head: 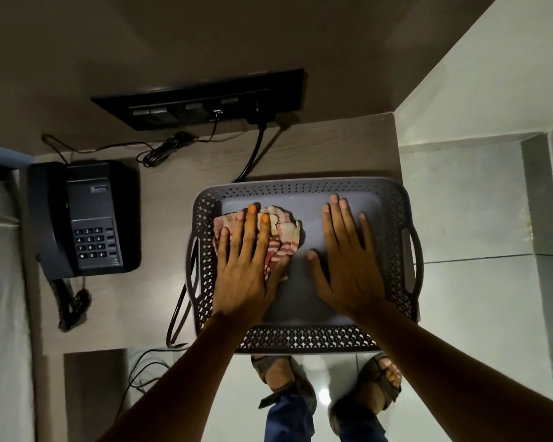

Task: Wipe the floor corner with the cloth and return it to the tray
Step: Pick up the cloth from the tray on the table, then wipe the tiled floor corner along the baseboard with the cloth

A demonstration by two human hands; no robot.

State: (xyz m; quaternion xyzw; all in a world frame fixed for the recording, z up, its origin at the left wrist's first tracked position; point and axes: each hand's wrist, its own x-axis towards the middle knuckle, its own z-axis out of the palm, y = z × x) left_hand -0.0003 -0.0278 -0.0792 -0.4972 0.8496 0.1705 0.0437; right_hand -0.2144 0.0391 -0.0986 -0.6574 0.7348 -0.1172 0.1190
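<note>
A grey perforated tray [393, 202] with side handles sits on the right end of a wooden tabletop. A crumpled red-and-white striped cloth [283, 232] lies in the tray's left half. My left hand [246, 260] rests flat on the cloth with fingers spread, covering its left part. My right hand [345, 253] lies flat and open on the tray's bare floor to the right of the cloth, not touching it.
A black desk phone [87, 218] stands at the left. A black switch panel [201, 102] with plugged cables is on the wall behind. White floor tiles [476, 298] lie to the right and below, where my sandalled feet [326, 387] stand.
</note>
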